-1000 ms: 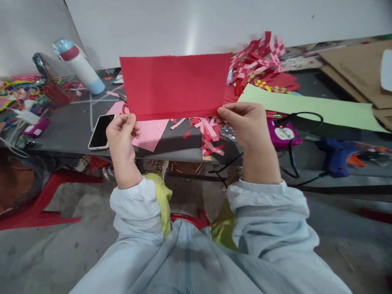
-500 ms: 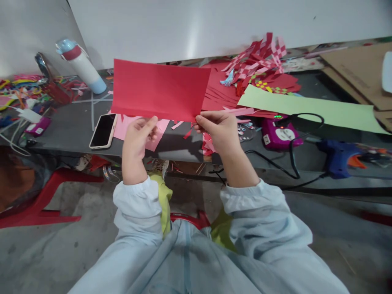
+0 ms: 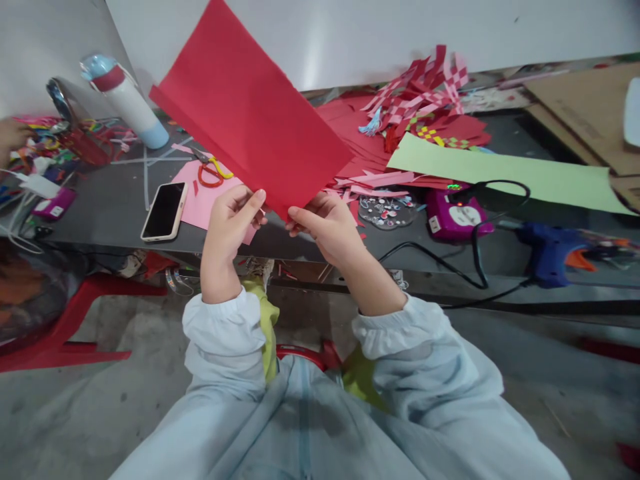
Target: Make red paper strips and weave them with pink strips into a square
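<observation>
Behind the dark, matte counter [image 3: 113, 200] stands a pale panel [image 3: 360, 30] with a soft sheen. Through the head view I have the red sheet [image 3: 255, 113] up in the air over the counter, tilted, one corner pointing down between my hands. My right hand [image 3: 327, 227] pinches that corner, thumb on top. My left hand [image 3: 227, 220] curls at the lower-left edge; its fingertips are partly hidden, so I cannot tell whether they grip.

I judge the sheet very light, and stiff enough to stand out flat from one corner, though a hard pinch could crease it. Edges near the corners look the best hold. It is a flat, smooth rectangle, with a narrow creased band [image 3: 205, 142] along the lower-left edge.

Around it lie thin, limp pink and red strips [image 3: 375, 180], a checkered woven heap [image 3: 440, 77], a long green sheet [image 3: 480, 170], and scissors [image 3: 215, 172] with looped handles.
</observation>
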The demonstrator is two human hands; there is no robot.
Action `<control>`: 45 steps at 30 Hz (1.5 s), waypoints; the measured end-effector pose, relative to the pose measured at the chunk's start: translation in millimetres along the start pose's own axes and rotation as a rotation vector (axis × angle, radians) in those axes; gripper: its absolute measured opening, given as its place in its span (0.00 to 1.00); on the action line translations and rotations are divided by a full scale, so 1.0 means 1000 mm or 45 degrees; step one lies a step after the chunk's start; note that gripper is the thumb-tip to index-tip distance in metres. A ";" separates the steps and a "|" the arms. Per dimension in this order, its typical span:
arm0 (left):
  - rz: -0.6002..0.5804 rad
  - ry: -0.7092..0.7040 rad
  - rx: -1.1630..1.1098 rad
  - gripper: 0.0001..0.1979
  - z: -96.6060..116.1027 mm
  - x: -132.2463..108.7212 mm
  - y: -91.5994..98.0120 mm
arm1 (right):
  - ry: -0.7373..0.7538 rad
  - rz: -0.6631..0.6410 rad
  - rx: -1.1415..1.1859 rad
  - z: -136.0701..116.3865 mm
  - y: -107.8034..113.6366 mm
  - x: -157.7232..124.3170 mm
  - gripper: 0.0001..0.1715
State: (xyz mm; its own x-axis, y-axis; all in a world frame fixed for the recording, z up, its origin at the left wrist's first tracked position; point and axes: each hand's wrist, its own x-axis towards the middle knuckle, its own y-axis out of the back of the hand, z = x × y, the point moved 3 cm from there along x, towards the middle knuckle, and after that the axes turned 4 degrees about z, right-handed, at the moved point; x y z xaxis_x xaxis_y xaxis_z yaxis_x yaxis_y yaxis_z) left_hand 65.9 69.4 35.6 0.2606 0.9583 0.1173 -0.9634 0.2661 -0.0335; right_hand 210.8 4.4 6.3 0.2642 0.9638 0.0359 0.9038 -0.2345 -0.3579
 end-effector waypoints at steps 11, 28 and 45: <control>-0.065 -0.279 0.168 0.20 0.006 -0.003 -0.004 | -0.050 0.004 0.008 0.004 -0.003 -0.008 0.25; 0.009 -0.550 0.212 0.19 0.005 -0.001 -0.003 | 0.035 -0.022 -0.131 -0.003 -0.008 -0.015 0.22; 0.096 -0.457 0.110 0.22 0.006 0.001 0.003 | -0.061 -0.071 -0.255 -0.007 -0.007 -0.020 0.08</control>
State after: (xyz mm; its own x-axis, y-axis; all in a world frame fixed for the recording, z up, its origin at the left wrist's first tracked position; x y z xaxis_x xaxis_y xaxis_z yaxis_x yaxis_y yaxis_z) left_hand 62.6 70.2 41.2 0.1651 0.8732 0.4585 -0.9847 0.1719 0.0271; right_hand 201.4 -13.8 14.6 0.2002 0.9798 0.0040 0.9666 -0.1968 -0.1640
